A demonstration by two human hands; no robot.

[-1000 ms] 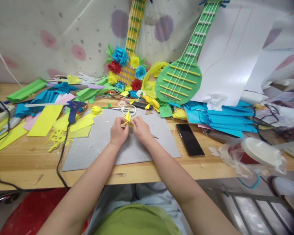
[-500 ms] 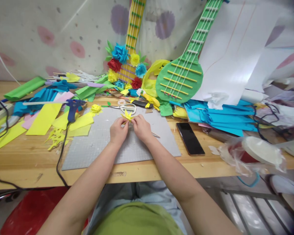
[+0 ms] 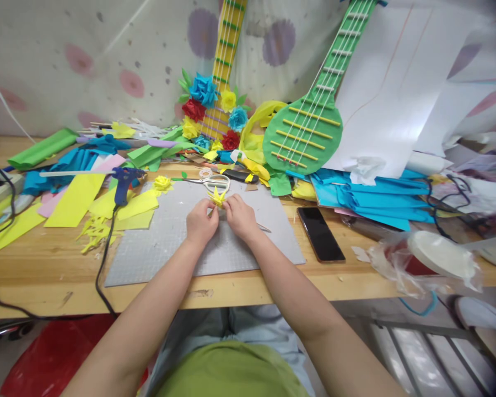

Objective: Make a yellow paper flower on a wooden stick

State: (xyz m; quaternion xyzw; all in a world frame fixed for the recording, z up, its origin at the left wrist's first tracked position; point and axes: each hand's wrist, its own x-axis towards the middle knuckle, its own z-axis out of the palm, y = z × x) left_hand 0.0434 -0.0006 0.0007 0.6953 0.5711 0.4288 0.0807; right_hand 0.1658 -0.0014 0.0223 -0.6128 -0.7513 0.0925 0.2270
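My left hand (image 3: 200, 222) and my right hand (image 3: 240, 216) meet over the grey cutting mat (image 3: 161, 242), fingers pinched together on a small yellow paper flower (image 3: 217, 197) with pointed petals. The flower sticks up between the fingertips. White-handled scissors (image 3: 212, 181) lie just beyond the flower at the mat's far edge. A finished yellow paper flower (image 3: 162, 183) rests at the mat's far left corner.
A blue glue gun (image 3: 121, 184) with a black cord lies left of the mat among yellow paper sheets (image 3: 72, 201). A black phone (image 3: 319, 235) lies to the right. Two paper guitars, one green (image 3: 303, 135), lean on the wall. A plastic-wrapped roll (image 3: 434, 259) sits far right.
Both hands stayed together on the yellow flower, turning it slightly between the fingertips. Nothing else on the desk moved.
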